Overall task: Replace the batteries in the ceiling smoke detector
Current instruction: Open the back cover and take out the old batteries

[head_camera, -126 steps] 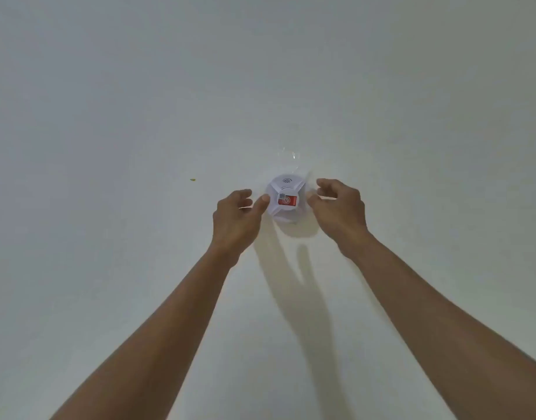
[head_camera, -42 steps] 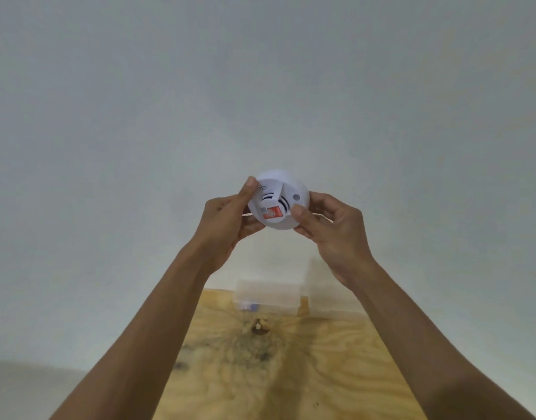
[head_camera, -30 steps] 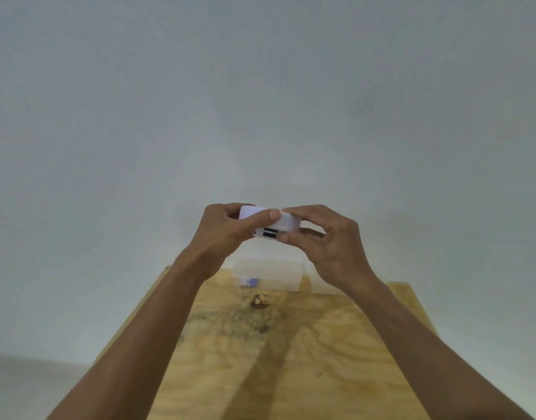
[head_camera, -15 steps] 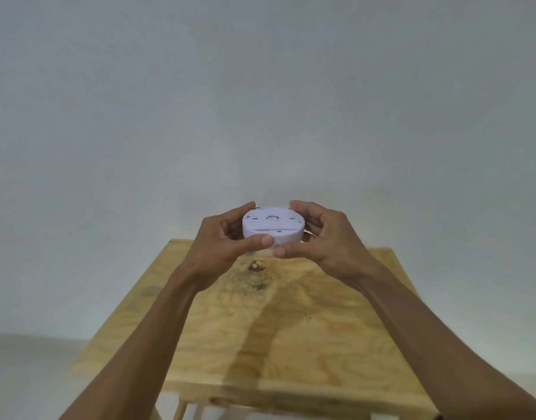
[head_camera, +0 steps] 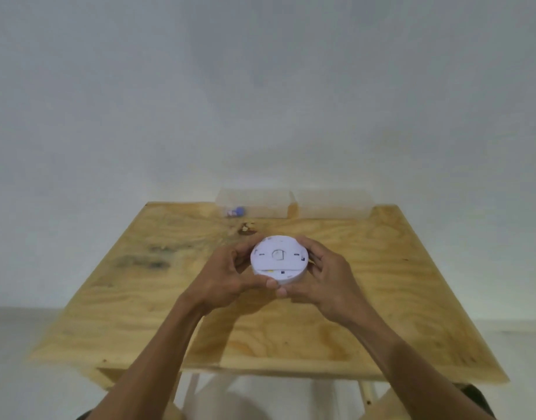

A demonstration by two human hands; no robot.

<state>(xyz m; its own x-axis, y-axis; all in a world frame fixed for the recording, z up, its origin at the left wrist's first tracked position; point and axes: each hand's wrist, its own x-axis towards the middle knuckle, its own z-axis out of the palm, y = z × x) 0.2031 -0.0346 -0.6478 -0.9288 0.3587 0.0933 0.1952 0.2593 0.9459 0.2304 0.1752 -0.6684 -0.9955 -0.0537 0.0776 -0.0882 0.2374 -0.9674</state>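
Note:
A round white smoke detector is held above the middle of a plywood table, its flat back side turned up toward me. That back shows a small round centre piece and several dark slots. My left hand grips its left edge and my right hand grips its right edge, with both thumbs at the near rim. The detector's front face is hidden underneath.
Two clear plastic boxes stand at the table's far edge against the white wall: the left box holds a small blue item, the right box looks bare inside. A dark knot marks the wood.
The detector came off the ceiling in both hands, was lowered and flipped back side up. My view dropped from the ceiling to the table, and the hands now sit lower over it.

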